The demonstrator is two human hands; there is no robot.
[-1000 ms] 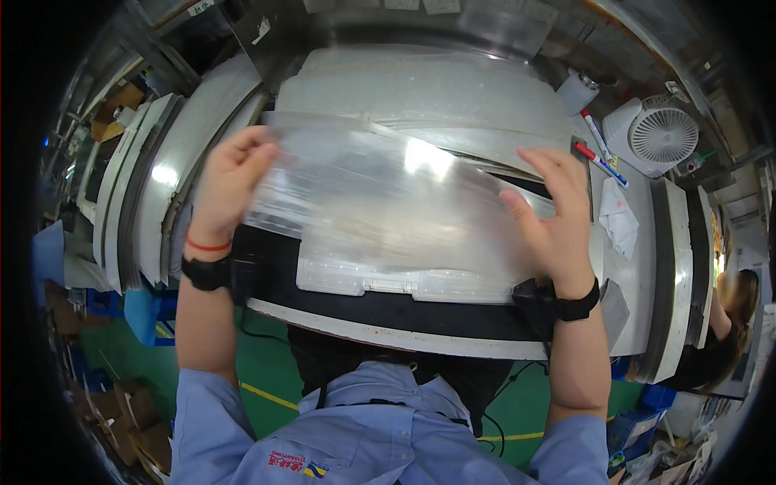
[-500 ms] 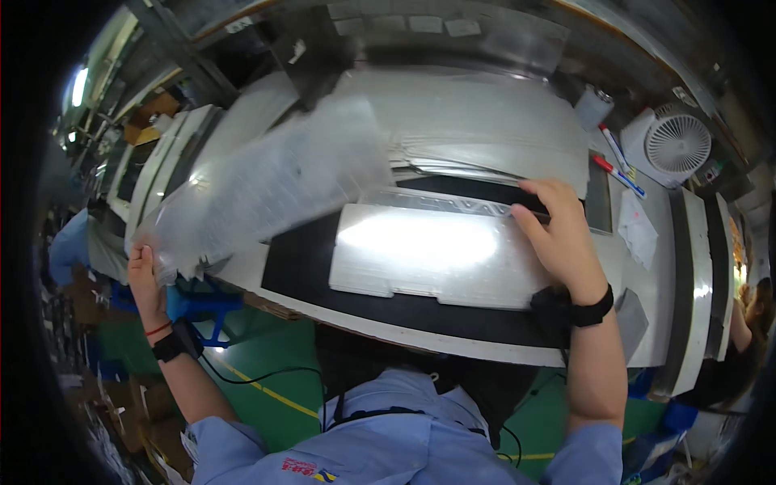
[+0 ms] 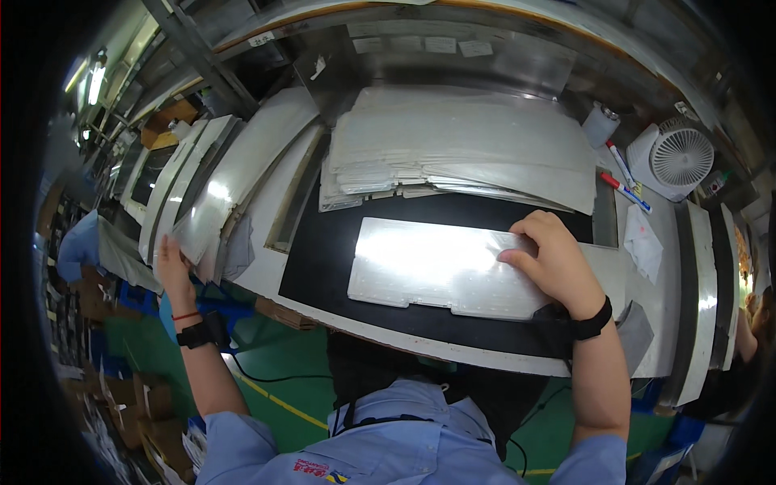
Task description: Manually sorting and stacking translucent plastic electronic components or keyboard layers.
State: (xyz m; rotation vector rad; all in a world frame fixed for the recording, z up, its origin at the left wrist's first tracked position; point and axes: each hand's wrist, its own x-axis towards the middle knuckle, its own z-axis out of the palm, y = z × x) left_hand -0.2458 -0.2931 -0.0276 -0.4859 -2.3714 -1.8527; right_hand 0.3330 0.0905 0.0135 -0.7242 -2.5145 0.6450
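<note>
Shiny panel under right hand; left hand seemingly grips sheets.

**Shiny panel and clear sheet**

A flat, shiny white panel lies on the black mat, lit bright by glare. A thin clear plastic sheet lies tilted far left, over the long white trays there.
</note>
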